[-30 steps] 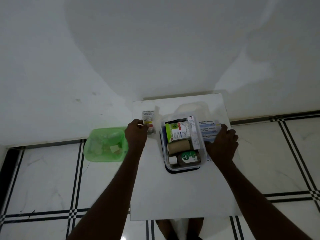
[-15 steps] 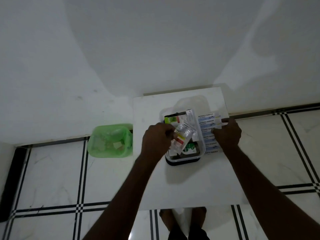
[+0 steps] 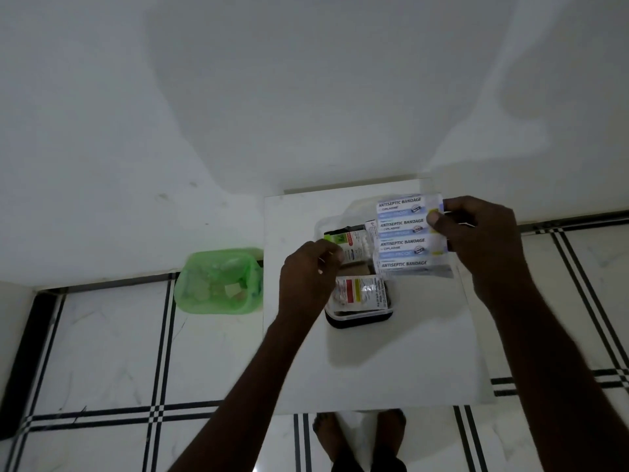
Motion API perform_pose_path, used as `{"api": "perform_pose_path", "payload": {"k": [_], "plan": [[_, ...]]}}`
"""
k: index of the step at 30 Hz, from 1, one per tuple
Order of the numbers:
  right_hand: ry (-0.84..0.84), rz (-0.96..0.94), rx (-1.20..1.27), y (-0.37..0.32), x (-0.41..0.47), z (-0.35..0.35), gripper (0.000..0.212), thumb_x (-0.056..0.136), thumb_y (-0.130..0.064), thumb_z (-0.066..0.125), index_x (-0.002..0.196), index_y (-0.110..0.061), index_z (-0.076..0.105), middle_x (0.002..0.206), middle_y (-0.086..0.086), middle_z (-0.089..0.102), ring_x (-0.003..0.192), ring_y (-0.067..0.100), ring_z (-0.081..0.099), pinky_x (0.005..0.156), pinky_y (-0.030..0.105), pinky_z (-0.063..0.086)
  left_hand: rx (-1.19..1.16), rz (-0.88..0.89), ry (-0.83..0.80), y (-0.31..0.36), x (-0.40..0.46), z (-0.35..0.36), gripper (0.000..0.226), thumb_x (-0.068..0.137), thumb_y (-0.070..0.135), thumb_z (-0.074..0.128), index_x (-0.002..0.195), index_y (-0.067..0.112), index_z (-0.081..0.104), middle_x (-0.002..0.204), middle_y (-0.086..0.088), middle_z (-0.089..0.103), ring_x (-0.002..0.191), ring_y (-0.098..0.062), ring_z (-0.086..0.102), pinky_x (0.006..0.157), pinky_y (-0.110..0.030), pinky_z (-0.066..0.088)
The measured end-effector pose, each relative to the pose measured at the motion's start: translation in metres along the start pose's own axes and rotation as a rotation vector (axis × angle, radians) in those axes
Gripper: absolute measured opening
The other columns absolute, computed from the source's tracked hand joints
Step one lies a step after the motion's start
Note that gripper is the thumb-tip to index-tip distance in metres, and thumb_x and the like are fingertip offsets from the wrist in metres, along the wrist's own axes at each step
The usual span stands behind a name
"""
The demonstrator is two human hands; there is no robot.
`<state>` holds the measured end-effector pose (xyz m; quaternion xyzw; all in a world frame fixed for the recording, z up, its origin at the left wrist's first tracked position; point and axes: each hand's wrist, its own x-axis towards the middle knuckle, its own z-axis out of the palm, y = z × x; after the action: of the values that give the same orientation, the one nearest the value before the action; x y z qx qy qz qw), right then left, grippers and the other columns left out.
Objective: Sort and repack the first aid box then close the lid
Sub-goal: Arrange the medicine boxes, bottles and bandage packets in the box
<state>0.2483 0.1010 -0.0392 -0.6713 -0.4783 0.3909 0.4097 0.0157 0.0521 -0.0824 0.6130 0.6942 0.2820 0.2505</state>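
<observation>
The first aid box (image 3: pixel 360 317), clear plastic on a dark base, stands open on a small white table (image 3: pixel 374 369). A foil tablet pack with a red and yellow label (image 3: pixel 361 292) lies on top at the box's near end. A green and white carton (image 3: pixel 344 238) shows at the far end. My left hand (image 3: pixel 308 279) hovers at the box's left side, fingers loosely curled and holding nothing. My right hand (image 3: pixel 483 240) pinches a strip of antiseptic bandages (image 3: pixel 405 233) by its right edge, lifted over the box's far right corner.
A green bin (image 3: pixel 218 281) with scraps sits on the tiled floor left of the table. A white wall rises right behind the table. My bare feet (image 3: pixel 360 437) stand at the table's near edge.
My left hand carried the tablet pack from the table's left into the box and let go. My right hand picked the bandage strip up off the table beside the box.
</observation>
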Motion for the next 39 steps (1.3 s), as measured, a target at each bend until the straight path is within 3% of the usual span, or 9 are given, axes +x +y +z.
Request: {"api": "perform_pose_path", "payload": {"k": [4,9,14,18,22,25,32,36,39], "plan": [[-0.130,0.011,0.028,-0.004,-0.012,0.028,0.014,0.083,-0.014,0.074,0.096,-0.008,0.072,0.080,0.011,0.073,0.075,0.030,0.073,0.064,0.045,0.061,-0.513,-0.294,-0.141,0.015,-0.001,-0.010,0.026,0.098,0.035,0.056,0.104,0.016,0.073,0.090,-0.002,0.078,0.077,-0.016,0.073,0.073,-0.038,0.060],[-0.120,-0.126,-0.374,0.029,-0.019,0.079,0.020,0.081,-0.020,0.076,0.098,-0.012,0.070,0.085,0.007,0.077,0.065,0.016,0.066,0.068,0.028,0.056,0.219,-0.122,0.071,0.001,-0.011,0.009,0.031,0.091,0.030,0.061,0.120,0.019,0.059,0.106,-0.002,0.065,0.094,-0.021,0.064,0.071,-0.035,0.050],[-0.125,-0.247,-0.547,0.032,-0.021,0.091,0.025,0.084,-0.029,0.073,0.099,-0.010,0.068,0.093,0.008,0.077,0.075,0.025,0.073,0.068,0.034,0.059,0.119,-0.183,0.093,-0.012,-0.010,0.023,0.046,0.088,0.030,0.065,0.129,0.020,0.048,0.117,-0.003,0.056,0.100,-0.022,0.061,0.069,-0.034,0.049],[0.124,-0.372,-0.525,0.031,-0.022,0.074,0.024,0.088,-0.035,0.069,0.093,-0.012,0.070,0.079,0.006,0.077,0.066,0.023,0.073,0.062,0.030,0.056,0.010,-0.258,0.063,-0.022,-0.007,0.024,0.051,0.087,0.035,0.067,0.133,0.021,0.048,0.113,-0.003,0.068,0.095,-0.025,0.070,0.081,-0.042,0.055],[0.186,-0.232,-0.514,0.049,-0.013,0.057,0.021,0.090,-0.033,0.066,0.094,-0.012,0.067,0.082,0.005,0.075,0.065,0.017,0.068,0.064,0.023,0.043,0.089,-0.112,0.168,-0.012,-0.001,0.020,0.054,0.097,0.034,0.053,0.147,0.017,0.041,0.139,-0.007,0.057,0.126,-0.024,0.055,0.103,-0.041,0.048],[0.080,-0.221,-0.480,0.060,-0.013,0.063,0.021,0.089,-0.027,0.067,0.105,-0.013,0.068,0.090,0.003,0.075,0.069,0.011,0.062,0.067,0.023,0.046,0.358,0.114,0.038,-0.002,0.002,0.028,0.057,0.098,0.030,0.050,0.151,0.015,0.036,0.157,-0.015,0.037,0.147,-0.034,0.031,0.113,-0.048,0.034],[0.010,0.173,-0.424,0.111,-0.005,0.064,0.018,0.093,-0.024,0.060,0.103,-0.011,0.069,0.099,0.011,0.074,0.092,0.032,0.071,0.084,0.036,0.055,0.514,0.176,-0.058,-0.021,-0.001,0.032,0.071,0.092,0.013,0.050,0.157,0.022,0.023,0.163,-0.021,0.020,0.152,-0.041,0.012,0.114,-0.054,0.027],[-0.177,0.117,-0.642,0.123,-0.005,0.067,0.014,0.086,-0.015,0.068,0.098,-0.007,0.072,0.100,0.012,0.074,0.092,0.031,0.070,0.079,0.034,0.052,0.129,-0.129,0.085,-0.030,-0.002,0.020,0.051,0.097,0.024,0.054,0.147,0.017,0.045,0.135,-0.011,0.063,0.118,-0.027,0.063,0.098,-0.045,0.051],[-0.295,0.039,-0.740,0.129,-0.003,0.072,0.009,0.084,-0.011,0.068,0.091,-0.009,0.072,0.093,0.012,0.075,0.086,0.032,0.071,0.074,0.036,0.056,-0.017,-0.259,0.048,-0.026,0.000,0.013,0.030,0.092,0.028,0.064,0.121,0.020,0.066,0.100,-0.002,0.078,0.077,-0.014,0.072,0.078,-0.035,0.059]]}}
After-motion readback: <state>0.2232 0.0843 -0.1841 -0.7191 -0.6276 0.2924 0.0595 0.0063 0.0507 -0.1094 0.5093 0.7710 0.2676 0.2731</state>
